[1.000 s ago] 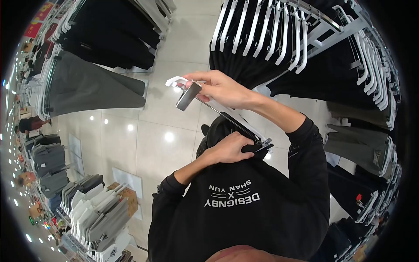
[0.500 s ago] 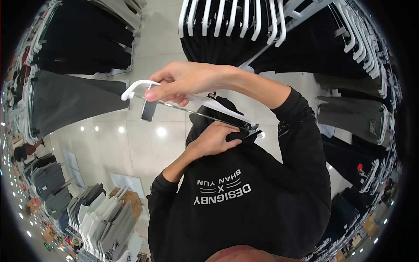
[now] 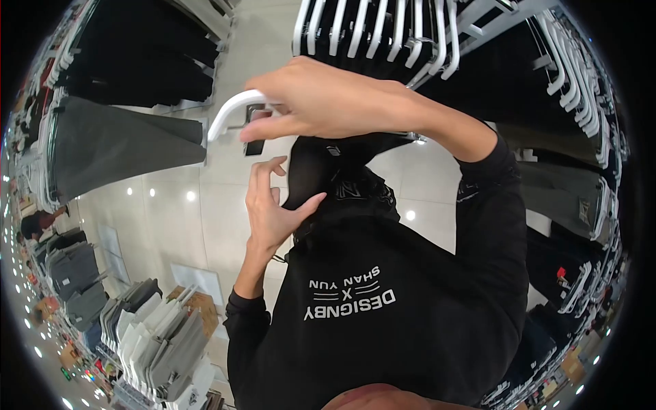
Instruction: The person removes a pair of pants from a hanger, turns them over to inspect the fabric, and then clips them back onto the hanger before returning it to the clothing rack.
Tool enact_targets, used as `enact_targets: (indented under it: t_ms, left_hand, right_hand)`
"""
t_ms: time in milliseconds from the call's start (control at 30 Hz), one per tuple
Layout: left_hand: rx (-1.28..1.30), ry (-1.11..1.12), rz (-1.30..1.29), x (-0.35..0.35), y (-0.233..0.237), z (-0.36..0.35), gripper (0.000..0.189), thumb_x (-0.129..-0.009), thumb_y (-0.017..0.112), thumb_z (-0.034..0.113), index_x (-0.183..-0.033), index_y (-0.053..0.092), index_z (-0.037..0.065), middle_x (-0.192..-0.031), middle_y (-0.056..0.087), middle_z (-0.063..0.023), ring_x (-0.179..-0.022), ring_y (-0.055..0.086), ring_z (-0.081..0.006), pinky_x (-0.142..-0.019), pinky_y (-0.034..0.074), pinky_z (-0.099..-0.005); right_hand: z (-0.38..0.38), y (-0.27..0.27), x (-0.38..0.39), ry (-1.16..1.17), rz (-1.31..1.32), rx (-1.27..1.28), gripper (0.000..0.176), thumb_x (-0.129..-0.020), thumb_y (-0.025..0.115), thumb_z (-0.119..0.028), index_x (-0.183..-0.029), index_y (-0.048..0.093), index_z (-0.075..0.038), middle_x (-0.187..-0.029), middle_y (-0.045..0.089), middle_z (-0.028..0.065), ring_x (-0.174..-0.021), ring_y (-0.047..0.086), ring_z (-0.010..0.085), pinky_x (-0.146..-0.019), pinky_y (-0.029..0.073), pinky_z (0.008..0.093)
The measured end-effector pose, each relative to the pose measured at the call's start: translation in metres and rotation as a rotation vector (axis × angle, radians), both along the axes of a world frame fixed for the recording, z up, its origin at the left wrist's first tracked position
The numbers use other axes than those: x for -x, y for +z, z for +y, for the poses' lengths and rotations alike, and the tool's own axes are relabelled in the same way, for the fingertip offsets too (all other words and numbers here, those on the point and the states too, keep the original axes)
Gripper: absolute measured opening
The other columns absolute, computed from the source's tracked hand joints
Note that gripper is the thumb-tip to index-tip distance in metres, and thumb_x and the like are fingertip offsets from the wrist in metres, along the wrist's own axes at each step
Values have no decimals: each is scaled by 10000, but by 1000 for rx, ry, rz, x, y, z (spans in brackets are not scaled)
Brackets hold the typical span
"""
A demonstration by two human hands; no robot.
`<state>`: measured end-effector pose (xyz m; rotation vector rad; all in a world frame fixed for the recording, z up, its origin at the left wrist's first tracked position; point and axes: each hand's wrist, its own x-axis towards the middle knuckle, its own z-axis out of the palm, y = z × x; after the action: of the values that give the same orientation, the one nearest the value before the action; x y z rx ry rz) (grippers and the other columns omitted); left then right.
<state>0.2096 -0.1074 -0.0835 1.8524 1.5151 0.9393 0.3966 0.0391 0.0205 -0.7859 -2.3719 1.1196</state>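
Head camera is giving me a downward view of two bare hands working in front of a black sweatshirt (image 3: pixel 410 342) that is carrying the white print DESIGNBY X SHAN YUN. I am reading the right hand (image 3: pixel 321 99) as grasping a white hanger (image 3: pixel 230 113); its curved end is projecting past the fingers toward the left. A clip (image 3: pixel 254 145) is hanging at that end, just below the right thumb. Beneath the right hand and wrist, a black garment (image 3: pixel 307 164) is hanging, with a small pale mark showing near its upper part. The left hand (image 3: pixel 270 213) is standing released, its fingers curled and its thumb extended over the near side of that garment; I am not able to tell whether the thumb is touching the cloth. Ahead of both hands, a row of white hangers (image 3: pixel 355 31) is holding black clothing. Grey trousers (image 3: pixel 123 147) are hanging well to the left, and pale tiles (image 3: pixel 225 212) are covering the floor between.
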Motion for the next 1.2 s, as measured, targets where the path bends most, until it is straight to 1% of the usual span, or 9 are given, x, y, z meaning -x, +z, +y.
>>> enact_targets:
  t_ms: [133,167,267,400,567,600,767,1133,1200]
  left_hand:
    - [5,-24,280,21,-5,10,920,-613,996,363,-1336,570,-17,-1081,557,-97,-669,571,-243,-587,473,-337]
    - [33,45,299,21,-2,11,988,-609,987,429,-1364,562,-45,-1052,604,-134,-797,659,-342,-718,534,-413]
    - [216,-7,369,39,-1,23,982,-611,986,402,-1357,574,-85,-967,679,-169,-795,685,-336,-747,548,-409]
    - [666,-299,364,54,30,40,519,-715,920,239,-1094,735,-64,-861,746,-199,-750,713,-298,-727,556,-386]
    - [116,-192,117,55,66,38,233,-773,823,64,-969,740,-30,-819,720,-156,-663,679,-293,-642,535,-364]
    - [50,-180,84,50,74,38,197,-775,801,35,-951,733,-24,-802,707,-148,-633,667,-308,-621,525,-366]
    - [-285,-218,101,46,125,40,256,-702,817,-52,-944,751,1,-794,689,-104,-612,654,-271,-557,499,-335]
    - [-226,-359,99,45,167,55,295,-644,835,-62,-922,763,6,-737,663,-94,-578,613,-274,-549,494,-332]
    - [-202,-315,93,50,163,51,372,-647,857,-23,-1001,749,14,-857,690,-101,-698,651,-284,-628,519,-335]
  right_hand:
    - [2,7,1,-3,-46,-77,440,-990,714,-371,-1097,678,55,-730,688,138,-565,600,223,-567,488,354]
    - [1,14,1,-5,-137,-38,432,-994,711,-357,-1123,673,53,-798,735,165,-577,636,224,-560,505,338]
    - [-1,22,0,20,-171,-95,419,-1002,702,-344,-1121,672,56,-799,743,158,-557,639,214,-537,507,322]
    - [-4,33,5,14,-119,-132,374,-977,740,-313,-1067,668,43,-819,760,150,-547,652,188,-520,512,289]
    - [-4,47,-2,107,-87,-215,405,-742,907,-170,-960,623,19,-618,494,57,-553,533,225,-567,441,364]
    - [-9,62,-2,111,-139,-141,402,-702,921,-134,-966,665,28,-700,605,92,-606,604,250,-597,483,359]
    - [-16,86,4,183,-260,-194,380,-677,936,-104,-963,739,51,-838,725,166,-710,699,316,-654,550,349]
    - [-27,81,16,132,-291,-97,175,-677,817,28,-824,727,59,-655,651,210,-565,630,328,-594,513,350]
    - [-26,76,15,131,-261,-27,155,-667,789,23,-803,723,56,-635,631,209,-532,599,332,-573,500,347]
